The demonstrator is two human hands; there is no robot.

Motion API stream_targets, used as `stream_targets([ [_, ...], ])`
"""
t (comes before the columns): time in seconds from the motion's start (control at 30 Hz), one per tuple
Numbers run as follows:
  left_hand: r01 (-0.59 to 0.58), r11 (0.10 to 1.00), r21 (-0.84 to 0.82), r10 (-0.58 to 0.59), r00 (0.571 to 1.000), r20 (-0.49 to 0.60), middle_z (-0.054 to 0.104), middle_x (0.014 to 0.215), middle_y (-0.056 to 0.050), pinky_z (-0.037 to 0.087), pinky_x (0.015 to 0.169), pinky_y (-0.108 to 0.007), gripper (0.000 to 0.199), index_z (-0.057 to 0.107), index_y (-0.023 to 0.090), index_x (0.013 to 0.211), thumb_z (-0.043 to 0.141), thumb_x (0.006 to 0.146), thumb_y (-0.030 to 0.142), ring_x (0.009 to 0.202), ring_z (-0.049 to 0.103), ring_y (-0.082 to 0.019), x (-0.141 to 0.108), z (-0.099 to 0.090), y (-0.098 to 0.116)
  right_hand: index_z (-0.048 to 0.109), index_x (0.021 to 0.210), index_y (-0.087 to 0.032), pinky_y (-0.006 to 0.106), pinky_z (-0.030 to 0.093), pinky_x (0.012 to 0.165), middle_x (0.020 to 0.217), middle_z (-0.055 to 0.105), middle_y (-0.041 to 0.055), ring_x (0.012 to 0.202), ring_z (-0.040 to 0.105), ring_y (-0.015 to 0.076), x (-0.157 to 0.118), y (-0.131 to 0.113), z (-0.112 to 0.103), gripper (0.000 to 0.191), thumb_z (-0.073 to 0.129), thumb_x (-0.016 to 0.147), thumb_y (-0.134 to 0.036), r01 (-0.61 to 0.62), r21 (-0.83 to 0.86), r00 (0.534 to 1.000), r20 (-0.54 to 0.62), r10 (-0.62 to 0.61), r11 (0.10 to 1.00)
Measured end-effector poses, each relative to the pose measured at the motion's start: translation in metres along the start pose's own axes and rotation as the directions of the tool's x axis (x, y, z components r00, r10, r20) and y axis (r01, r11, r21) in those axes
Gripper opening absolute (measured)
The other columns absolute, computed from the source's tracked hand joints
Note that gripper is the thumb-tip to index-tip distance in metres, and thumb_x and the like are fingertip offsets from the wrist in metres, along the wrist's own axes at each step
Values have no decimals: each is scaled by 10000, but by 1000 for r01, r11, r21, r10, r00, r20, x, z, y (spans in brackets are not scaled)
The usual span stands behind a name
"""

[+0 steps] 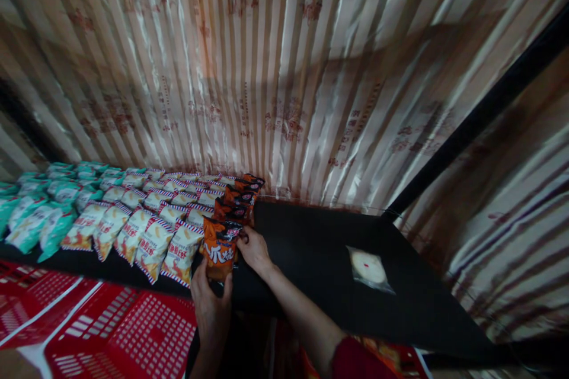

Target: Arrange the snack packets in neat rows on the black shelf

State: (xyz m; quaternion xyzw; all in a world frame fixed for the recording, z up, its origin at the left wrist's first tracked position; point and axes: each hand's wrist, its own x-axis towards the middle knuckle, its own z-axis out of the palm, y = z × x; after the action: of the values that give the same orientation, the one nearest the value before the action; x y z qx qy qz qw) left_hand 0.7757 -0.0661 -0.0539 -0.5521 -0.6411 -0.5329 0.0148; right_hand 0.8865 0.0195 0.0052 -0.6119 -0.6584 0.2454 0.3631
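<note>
Orange snack bag is being held roughly upright at the front of a row of matching orange bags, near the front edge of a black shelf; the left hand is cupping its lower part, thumb and fingers parted around its sides, while the right hand is pinching its right edge, fingertips nearly together; the two-sided hold is probably steadying a soft, puffy pouch; cream-coloured bags are crowding its left, leaving little room there, their rows presumably serving to turn labels outward; rightward, the shelf is offering open room, a clear packet lying well apart; red baskets are sitting below the front edge.
</note>
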Motion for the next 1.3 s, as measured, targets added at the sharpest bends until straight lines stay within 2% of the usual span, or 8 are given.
stream_targets([
  [0.1,16,1000,-13,-17,1000,-8,529,1141,-157,460,890,-474,592,402,117,1292,565,802,407,1094,500,-292,-1,0,-1,562,722,-205,205,370,558,661,593,-17,585,536,117,2,-3,0,83,496,760,-172,52,-19,996,-65,-53,998],
  [0.2,59,998,-29,-59,998,0,524,1147,-151,468,876,-473,593,403,133,1293,571,798,412,1092,499,-296,-1,0,-2,556,767,-205,217,399,606,706,592,-6,615,537,124,5,-1,2,84,475,771,-184,81,-39,987,-135,-85,996],
  [0.4,54,997,-49,-54,999,7,520,1148,-151,436,922,-492,586,406,134,1297,552,808,424,1109,488,-294,1,-1,-1,564,864,-190,250,455,662,820,605,24,620,550,123,3,10,9,124,469,787,-215,103,28,981,-169,-97,994],
  [0.63,68,997,-38,-67,997,31,494,1200,-168,403,964,-501,591,366,133,1327,521,832,417,1170,456,-300,5,2,1,572,930,-180,246,477,630,899,610,35,594,560,103,2,9,5,171,509,795,-262,45,79,993,-116,-35,996],
  [0.83,108,993,-47,-107,994,12,475,1248,-165,369,999,-508,566,339,150,1328,516,845,388,1220,423,-301,8,1,5,569,1049,-166,261,505,663,972,623,67,621,584,104,-10,11,-2,287,533,806,-315,68,154,994,-94,-54,986],
  [1.0,103,995,-17,-103,994,25,438,1260,-157,362,1009,-509,543,352,153,1315,505,849,386,1234,394,-310,10,-2,10,586,1048,-178,255,507,636,942,629,55,622,583,107,-22,12,2,277,536,810,-309,63,138,995,-81,-52,988],
  [1.3,78,997,-4,-77,995,59,448,1201,-155,384,977,-515,532,343,146,1319,486,859,372,1203,410,-303,8,-4,12,558,1116,-168,263,515,638,1049,578,89,669,591,113,-36,12,8,333,511,822,-317,55,146,998,-44,-49,988],
])
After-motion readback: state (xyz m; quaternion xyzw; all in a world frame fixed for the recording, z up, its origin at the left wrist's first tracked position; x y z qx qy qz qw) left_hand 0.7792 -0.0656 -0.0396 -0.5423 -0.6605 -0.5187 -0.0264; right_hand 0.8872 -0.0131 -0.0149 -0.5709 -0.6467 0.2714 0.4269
